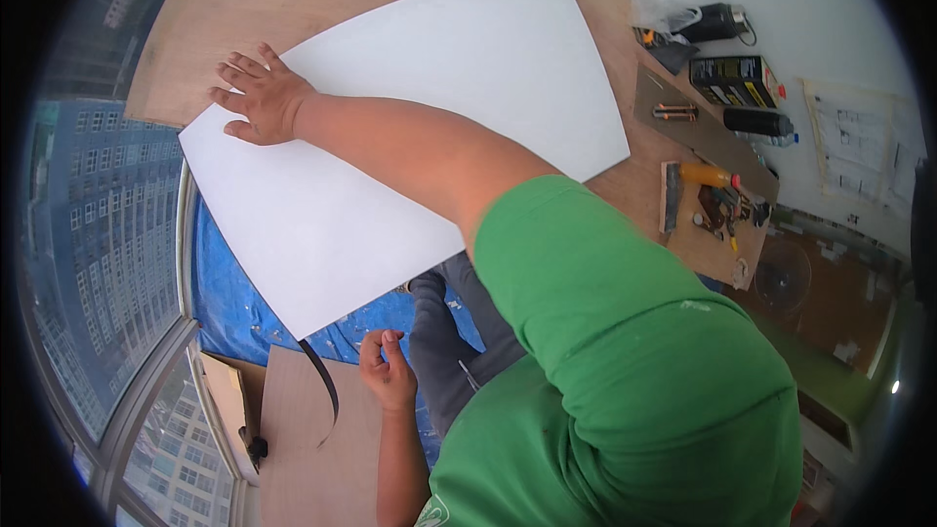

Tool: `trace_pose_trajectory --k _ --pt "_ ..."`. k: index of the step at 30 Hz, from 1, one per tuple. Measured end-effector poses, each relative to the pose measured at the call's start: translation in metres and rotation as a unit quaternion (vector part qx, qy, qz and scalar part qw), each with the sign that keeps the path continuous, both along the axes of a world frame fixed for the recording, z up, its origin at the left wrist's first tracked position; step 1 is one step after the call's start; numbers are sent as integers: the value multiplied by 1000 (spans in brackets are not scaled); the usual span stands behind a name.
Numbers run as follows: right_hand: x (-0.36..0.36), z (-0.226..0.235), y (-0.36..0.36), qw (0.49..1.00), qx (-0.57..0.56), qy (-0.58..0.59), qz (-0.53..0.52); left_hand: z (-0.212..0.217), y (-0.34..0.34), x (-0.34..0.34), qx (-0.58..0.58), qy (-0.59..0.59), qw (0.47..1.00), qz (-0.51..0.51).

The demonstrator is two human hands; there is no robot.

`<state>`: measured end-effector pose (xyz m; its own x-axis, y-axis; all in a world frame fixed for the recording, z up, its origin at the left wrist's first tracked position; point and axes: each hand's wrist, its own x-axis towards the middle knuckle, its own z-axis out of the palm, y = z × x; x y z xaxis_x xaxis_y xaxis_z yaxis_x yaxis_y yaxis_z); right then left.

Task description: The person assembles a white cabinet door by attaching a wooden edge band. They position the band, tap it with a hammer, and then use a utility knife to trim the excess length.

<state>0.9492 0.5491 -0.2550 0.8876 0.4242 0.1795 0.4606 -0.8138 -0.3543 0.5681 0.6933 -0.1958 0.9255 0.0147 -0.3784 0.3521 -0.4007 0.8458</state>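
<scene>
A large white panel point(410, 176) with a curved far edge lies on the wooden tabletop point(224, 0), and its near corner juts out past the table over the floor. My right hand point(262, 98) rests on the panel's far left edge with its fingers spread and no object held, the arm stretched across the white face. My left hand point(388, 369) hangs low beside my leg, off the panel, fingers curled in and nothing visible in them. From the panel's near corner a thin black strip point(320, 381) dangles in a curve.
Blue sheeting point(229, 263) covers the floor below. A wooden board point(317, 439) stands at the lower left by the window point(146, 400). On the right are a black flask point(717, 23), a dark box point(732, 81), an orange-brown bottle point(705, 176) and several small tools point(724, 215).
</scene>
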Motion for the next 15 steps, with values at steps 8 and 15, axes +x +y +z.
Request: trace_pose_trajectory --k 8,15 --pt "-235 71 -80 921 366 66 -117 15 27 -54 -143 135 980 -14" --pt "-498 109 -170 843 93 457 -268 47 69 -59 -144 107 965 -192"
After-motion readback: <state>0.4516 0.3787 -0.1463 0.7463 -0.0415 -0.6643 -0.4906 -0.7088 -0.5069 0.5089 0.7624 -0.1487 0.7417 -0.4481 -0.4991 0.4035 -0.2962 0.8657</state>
